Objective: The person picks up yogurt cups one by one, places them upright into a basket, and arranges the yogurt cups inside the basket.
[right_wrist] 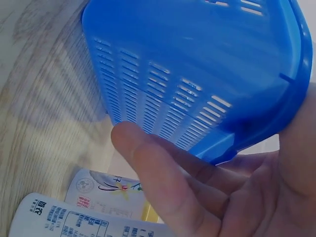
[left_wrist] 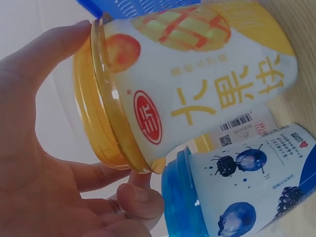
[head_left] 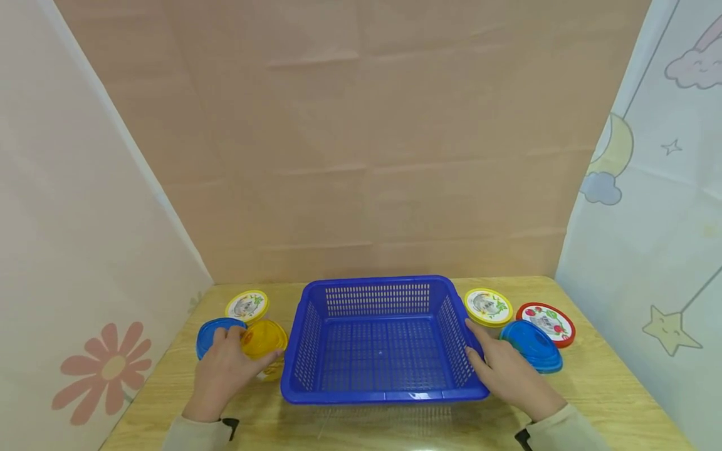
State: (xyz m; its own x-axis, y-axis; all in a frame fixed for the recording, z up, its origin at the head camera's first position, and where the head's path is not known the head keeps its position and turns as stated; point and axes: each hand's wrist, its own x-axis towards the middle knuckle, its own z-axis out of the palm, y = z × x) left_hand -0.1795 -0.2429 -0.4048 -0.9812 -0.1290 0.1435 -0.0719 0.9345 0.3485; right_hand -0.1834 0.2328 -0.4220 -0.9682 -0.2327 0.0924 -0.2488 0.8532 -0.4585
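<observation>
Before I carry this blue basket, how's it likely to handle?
The blue basket is probably light for its size, since it looks like plastic with slotted sides. It may flex a little or sag if lifted only by the side your right hand grips. With a broad, flat-looking bottom, it seems more apt to slide than roll when pushed.

place: screened tabletop workspace; wood-grain table (head_left: 615, 382); brown backdrop (head_left: 366, 138); cartoon-printed side sheets (head_left: 637, 244)
</observation>
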